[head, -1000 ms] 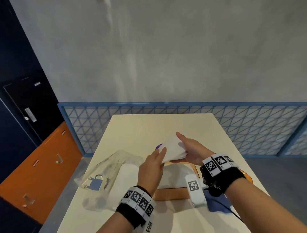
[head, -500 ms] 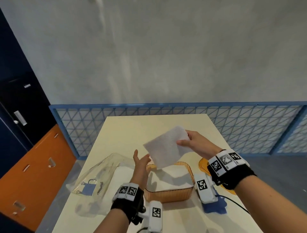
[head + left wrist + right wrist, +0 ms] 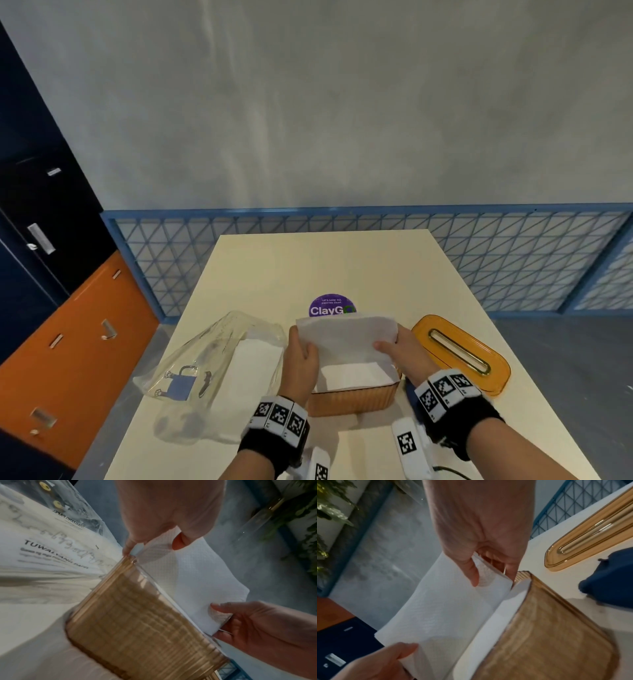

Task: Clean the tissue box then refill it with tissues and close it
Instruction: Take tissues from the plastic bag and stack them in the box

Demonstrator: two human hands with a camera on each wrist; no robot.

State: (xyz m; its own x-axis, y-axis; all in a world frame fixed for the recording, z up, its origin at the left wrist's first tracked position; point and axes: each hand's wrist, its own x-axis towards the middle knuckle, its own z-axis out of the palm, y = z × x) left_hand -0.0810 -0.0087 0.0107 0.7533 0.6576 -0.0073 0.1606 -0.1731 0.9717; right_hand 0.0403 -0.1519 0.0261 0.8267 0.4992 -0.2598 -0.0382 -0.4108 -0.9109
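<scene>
Head view shows the ribbed amber plastic tissue box (image 3: 352, 399) open on the cream table (image 3: 308, 267), white tissues inside. Both hands pinch a white embossed tissue sheet (image 3: 346, 337) over it: left hand (image 3: 301, 359) at its left edge, right hand (image 3: 399, 349) at its right. The sheet partly covers a purple round sticker (image 3: 327, 306). An amber slotted lid (image 3: 460, 353) lies right, a clear plastic tissue pack (image 3: 212, 363) left, a blue cloth (image 3: 611, 580) just beside the box.

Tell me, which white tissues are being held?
The sheet above the box, pinched by left hand and right hand; the others lie in the box and bag.
</scene>
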